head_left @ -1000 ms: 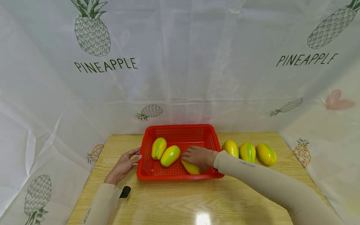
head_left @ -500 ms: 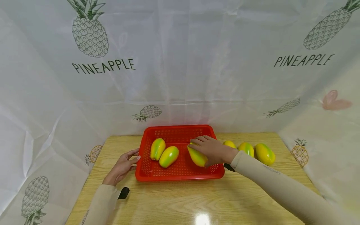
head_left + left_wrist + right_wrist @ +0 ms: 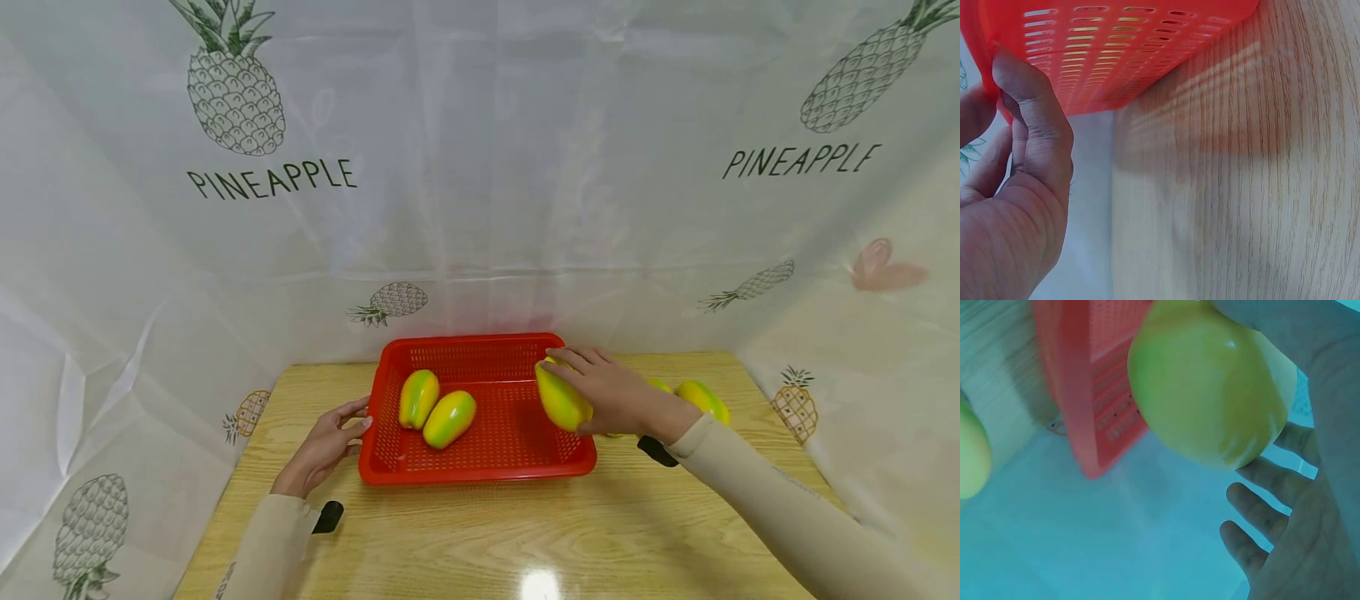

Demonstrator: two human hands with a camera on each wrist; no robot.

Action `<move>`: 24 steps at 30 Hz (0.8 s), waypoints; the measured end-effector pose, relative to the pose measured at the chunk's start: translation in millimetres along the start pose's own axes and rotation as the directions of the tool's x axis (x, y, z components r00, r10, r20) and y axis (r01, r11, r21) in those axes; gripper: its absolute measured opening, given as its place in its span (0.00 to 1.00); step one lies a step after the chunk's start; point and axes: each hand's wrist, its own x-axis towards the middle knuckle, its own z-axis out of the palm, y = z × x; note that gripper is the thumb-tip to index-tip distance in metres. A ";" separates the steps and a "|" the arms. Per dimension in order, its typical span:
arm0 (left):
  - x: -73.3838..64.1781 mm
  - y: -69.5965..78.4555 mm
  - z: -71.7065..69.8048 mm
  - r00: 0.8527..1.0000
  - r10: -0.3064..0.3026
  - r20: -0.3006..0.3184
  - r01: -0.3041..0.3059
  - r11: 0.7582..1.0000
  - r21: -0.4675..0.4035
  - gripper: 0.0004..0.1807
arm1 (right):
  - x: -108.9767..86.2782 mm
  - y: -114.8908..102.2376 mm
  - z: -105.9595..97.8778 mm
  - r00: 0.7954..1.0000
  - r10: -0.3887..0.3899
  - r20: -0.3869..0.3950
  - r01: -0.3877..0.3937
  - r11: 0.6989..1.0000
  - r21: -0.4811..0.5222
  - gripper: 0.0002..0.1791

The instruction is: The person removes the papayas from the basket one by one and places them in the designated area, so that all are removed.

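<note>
My right hand (image 3: 618,394) holds a glossy yellow-green papaya (image 3: 558,402) over the right wall of a red perforated basket (image 3: 480,479). Up close in the right wrist view, the papaya (image 3: 1210,387) sits between thumb and fingers, and some fingers stand apart from it. At the basket's left side, my left hand (image 3: 318,450) pinches the rim; in the left wrist view its thumb and fingers lie on both sides of the red edge (image 3: 988,69). Two more papayas, one (image 3: 419,398) upright and one (image 3: 450,419) slanted, lie in the basket's left half.
Right of the basket, further papayas lie on the wooden table (image 3: 465,542); one (image 3: 703,400) shows well, while the right hand mostly covers the others. A white sheet (image 3: 480,208) with pineapple prints rises behind and at both sides. Each wrist wears a black device (image 3: 327,517).
My right hand has lifted the papaya from the basket's floor and carried it rightward to the right wall. My left hand has stayed at the left rim. The view has shifted slightly.
</note>
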 end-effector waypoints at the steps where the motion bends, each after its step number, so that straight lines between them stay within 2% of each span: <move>1: 0.3 -0.1 -0.1 1.000 -0.004 -0.004 0.004 1.000 -0.004 0.31 | -3.0 1.1 -0.9 1.000 0.004 -0.012 -0.004 1.000 -0.003 0.60; 13: 1.0 0.4 1.2 1.000 0.002 0.001 -0.002 1.000 -0.008 0.32 | -39.0 11.8 -3.4 0.995 0.075 -0.065 -0.073 0.997 0.038 0.61; 24: 1.8 0.0 0.5 1.000 0.000 0.001 0.000 1.000 0.003 0.32 | -69.3 13.5 6.5 0.989 0.106 -0.102 -0.102 0.994 0.048 0.61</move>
